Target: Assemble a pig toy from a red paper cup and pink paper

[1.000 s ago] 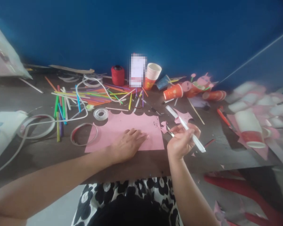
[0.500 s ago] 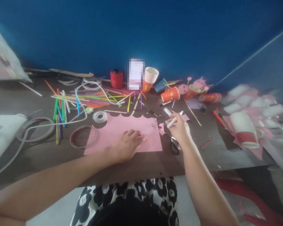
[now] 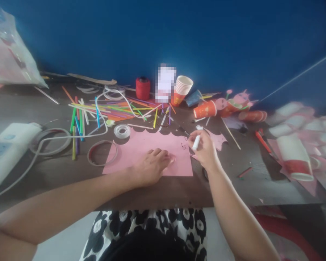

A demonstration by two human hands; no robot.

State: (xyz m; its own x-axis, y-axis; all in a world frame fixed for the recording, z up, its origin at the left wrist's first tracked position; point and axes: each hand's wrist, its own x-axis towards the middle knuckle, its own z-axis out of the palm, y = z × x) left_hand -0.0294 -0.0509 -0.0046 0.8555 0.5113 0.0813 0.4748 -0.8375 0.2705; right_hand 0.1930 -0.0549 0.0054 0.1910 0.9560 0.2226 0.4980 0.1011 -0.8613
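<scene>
A pink paper sheet (image 3: 141, 152) with a scalloped far edge lies on the dark table (image 3: 163, 192) in front of me. My left hand (image 3: 152, 166) rests flat on it, fingers stretched out toward the right. My right hand (image 3: 203, 148) grips a white marker (image 3: 196, 142) at the sheet's right edge, tip down near small dark marks on the paper. Scissors are partly hidden under my right wrist.
Coloured straws (image 3: 103, 110), a tape roll (image 3: 122, 131), two flat rings (image 3: 101, 152), a red thread spool (image 3: 142, 88), stacked paper cups (image 3: 183, 87), red cups and pink cup figures (image 3: 228, 105) crowd the back. A white power strip (image 3: 5, 148) sits left. More cups lie at right.
My right hand turned the white marker and brought it from beside the sheet to its right edge. The left hand stayed flat on the pink paper. The view shifted slightly.
</scene>
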